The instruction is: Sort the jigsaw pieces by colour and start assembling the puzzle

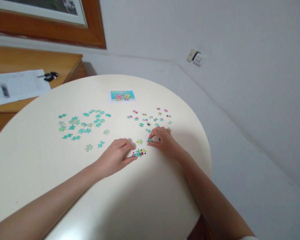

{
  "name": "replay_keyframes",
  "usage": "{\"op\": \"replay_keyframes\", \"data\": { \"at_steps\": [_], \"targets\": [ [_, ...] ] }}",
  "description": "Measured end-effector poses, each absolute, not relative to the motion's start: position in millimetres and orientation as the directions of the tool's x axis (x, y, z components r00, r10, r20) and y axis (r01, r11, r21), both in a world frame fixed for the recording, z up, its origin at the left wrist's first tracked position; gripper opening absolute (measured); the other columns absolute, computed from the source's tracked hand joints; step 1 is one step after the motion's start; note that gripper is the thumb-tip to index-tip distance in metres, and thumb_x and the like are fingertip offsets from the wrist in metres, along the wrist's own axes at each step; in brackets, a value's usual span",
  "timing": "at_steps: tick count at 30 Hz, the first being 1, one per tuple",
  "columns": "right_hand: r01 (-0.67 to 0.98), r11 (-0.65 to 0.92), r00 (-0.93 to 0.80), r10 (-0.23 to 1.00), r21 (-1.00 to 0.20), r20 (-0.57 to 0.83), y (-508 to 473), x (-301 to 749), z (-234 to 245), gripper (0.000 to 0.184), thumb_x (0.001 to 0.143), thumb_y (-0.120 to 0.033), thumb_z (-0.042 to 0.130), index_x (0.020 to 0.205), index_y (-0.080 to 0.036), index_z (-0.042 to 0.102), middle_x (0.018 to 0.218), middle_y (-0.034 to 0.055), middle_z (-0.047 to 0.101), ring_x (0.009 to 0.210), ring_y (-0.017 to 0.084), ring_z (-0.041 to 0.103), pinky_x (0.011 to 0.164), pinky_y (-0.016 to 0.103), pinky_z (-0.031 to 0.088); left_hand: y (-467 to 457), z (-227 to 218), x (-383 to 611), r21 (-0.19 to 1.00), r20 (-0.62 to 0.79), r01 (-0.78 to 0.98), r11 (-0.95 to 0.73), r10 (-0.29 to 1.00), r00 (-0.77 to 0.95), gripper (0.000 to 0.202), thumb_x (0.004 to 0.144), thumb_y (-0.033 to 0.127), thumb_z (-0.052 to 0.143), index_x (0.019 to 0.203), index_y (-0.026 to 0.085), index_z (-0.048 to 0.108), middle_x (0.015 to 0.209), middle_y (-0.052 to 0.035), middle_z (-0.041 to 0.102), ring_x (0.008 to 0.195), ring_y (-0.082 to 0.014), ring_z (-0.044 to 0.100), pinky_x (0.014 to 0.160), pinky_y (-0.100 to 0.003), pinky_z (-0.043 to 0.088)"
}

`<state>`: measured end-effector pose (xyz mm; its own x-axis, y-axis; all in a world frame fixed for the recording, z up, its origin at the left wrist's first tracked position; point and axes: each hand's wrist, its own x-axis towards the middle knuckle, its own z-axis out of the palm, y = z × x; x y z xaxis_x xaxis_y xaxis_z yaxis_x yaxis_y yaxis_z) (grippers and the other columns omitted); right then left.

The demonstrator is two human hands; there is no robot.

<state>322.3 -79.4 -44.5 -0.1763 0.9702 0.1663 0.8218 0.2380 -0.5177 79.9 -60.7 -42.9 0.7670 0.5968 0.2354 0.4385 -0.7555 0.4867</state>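
My right hand (165, 141) pinches a small teal and yellow jigsaw piece (150, 140) between thumb and fingers, close to the table surface. To its left, my left hand (118, 154) curls its thumb and index finger around the left end of a few joined jigsaw pieces (140, 153) lying flat, in teal, yellow, red and pink. A loose yellow piece (139, 141) lies just above that joined group, between the two hands. Beyond my right hand is a scatter of mixed-colour jigsaw pieces (145, 119), some partly hidden by it.
Several teal and pale green pieces (84, 124) spread over the left side of the round white table (52, 160). A cartoon picture card (122, 96) lies at the far side. Keys (50, 76) and papers (20, 85) rest on a wooden cabinet; a wall stands at right.
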Motion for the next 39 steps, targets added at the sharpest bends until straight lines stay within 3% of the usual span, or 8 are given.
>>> {"op": "replay_keyframes", "data": {
  "at_steps": [11, 17, 24, 39],
  "targets": [
    [0.804, 0.228, -0.188, 0.974, -0.549, 0.128, -78.3, 316.3, -40.2, 0.012, 0.071, -0.020, 0.074, 0.075, -0.020, 0.063, 0.078, -0.0001, 0.067, 0.079, 0.017, 0.059, 0.091, 0.041, 0.033, -57.5, -44.7, 77.6, 0.496, 0.237, 0.425, -0.758, 0.589, 0.773, 0.017, 0.089, 0.032, 0.053, 0.094, 0.019, 0.062, 0.094, -0.0072, 0.065, 0.090, -0.0199, 0.061, 0.083, -0.034, 0.046],
    [0.708, 0.213, -0.182, 0.976, -0.674, 0.116, -81.3, 312.2, -35.8, 0.004, 0.073, -0.017, 0.068, 0.074, -0.019, 0.064, 0.068, -0.0014, 0.064, 0.063, 0.011, 0.057, 0.063, 0.025, 0.043, -56.7, -45.2, 78.2, 0.508, 0.241, 0.416, -0.754, 0.588, 0.772, 0.016, 0.088, 0.033, 0.054, 0.093, 0.020, 0.062, 0.092, -0.0070, 0.065, 0.089, -0.0200, 0.060, 0.082, -0.035, 0.046],
    [0.613, 0.150, -0.068, 0.988, -0.776, 0.137, -81.5, 305.1, -36.5, 0.004, 0.075, -0.017, 0.063, 0.074, -0.019, 0.066, 0.069, -0.0012, 0.067, 0.064, 0.011, 0.060, 0.061, 0.023, 0.045, -56.7, -42.8, 78.5, 0.511, 0.233, 0.397, -0.762, 0.568, 0.790, 0.017, 0.089, 0.035, 0.053, 0.091, 0.019, 0.061, 0.094, -0.0073, 0.065, 0.090, -0.0197, 0.059, 0.083, -0.035, 0.044],
    [0.527, 0.125, -0.158, 0.986, -0.841, 0.048, -87.3, 290.3, -38.0, 0.008, 0.076, -0.020, 0.062, 0.075, -0.018, 0.070, 0.074, 0.0009, 0.072, 0.067, 0.012, 0.062, 0.062, 0.022, 0.046, -55.9, -45.1, 78.8, 0.509, 0.243, 0.381, -0.772, 0.553, 0.797, 0.015, 0.089, 0.033, 0.055, 0.091, 0.019, 0.060, 0.092, -0.0061, 0.063, 0.088, -0.0197, 0.058, 0.080, -0.033, 0.043]
  ]
}}
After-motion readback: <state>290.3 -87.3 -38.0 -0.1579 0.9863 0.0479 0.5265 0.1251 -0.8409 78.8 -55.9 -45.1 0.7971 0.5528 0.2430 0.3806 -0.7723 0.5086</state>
